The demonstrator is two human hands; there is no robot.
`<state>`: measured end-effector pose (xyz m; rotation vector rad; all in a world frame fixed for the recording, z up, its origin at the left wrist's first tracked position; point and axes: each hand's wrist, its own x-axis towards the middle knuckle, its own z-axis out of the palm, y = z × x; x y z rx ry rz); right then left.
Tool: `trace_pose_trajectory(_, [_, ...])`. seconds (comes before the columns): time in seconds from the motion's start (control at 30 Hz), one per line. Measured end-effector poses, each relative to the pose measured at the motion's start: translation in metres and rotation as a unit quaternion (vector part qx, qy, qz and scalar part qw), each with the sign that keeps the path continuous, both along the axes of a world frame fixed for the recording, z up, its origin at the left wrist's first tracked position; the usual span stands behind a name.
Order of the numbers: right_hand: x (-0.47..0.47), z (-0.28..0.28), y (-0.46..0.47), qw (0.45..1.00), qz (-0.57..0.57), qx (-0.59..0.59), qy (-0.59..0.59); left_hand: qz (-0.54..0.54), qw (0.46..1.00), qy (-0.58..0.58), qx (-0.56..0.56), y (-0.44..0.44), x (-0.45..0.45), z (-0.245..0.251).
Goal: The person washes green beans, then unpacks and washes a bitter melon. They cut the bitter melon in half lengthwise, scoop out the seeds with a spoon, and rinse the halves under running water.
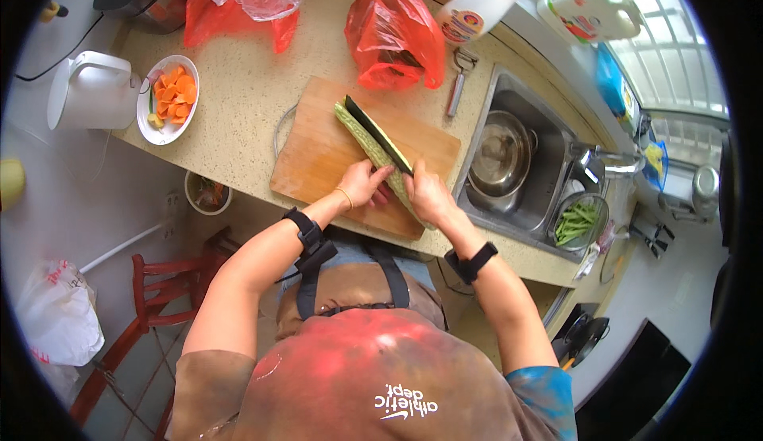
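A long, bumpy green vegetable, like a cucumber (365, 135), lies slantwise on the wooden cutting board (310, 160). Along its right side runs a long, dark, narrow shape, apparently a knife blade (372, 128), with a pale green edge beside it. My left hand (363, 183) holds the vegetable near its middle, thumb on top and fingers at its side. My right hand (428, 193) is closed around the near end of the dark shape, just right of the left hand; the handle is hidden in the fist.
A bowl of cut carrots (161, 138) and a white pitcher (89, 98) stand left. Behind the board are red plastic bags (393, 29), a peeler (457, 89) and a spray bottle (477, 11). Right lies a sink (486, 211) with a metal pot (501, 154) and a bowl of green pieces (577, 220).
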<state>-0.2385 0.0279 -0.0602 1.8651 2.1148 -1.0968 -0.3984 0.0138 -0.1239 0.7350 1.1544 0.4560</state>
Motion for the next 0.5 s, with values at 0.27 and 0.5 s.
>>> trace_pose_trajectory(0.27, [0.014,0.043,-0.008,0.999,0.029,-0.023,-0.034,-0.014,1.0,0.008,-0.004,0.0,0.0,0.001])
trace_pose_trajectory(0.5, [0.046,0.065,-0.045,0.998,0.0,-0.052,-0.045,-0.014,1.0,-0.006,-0.013,-0.001,0.0,-0.006])
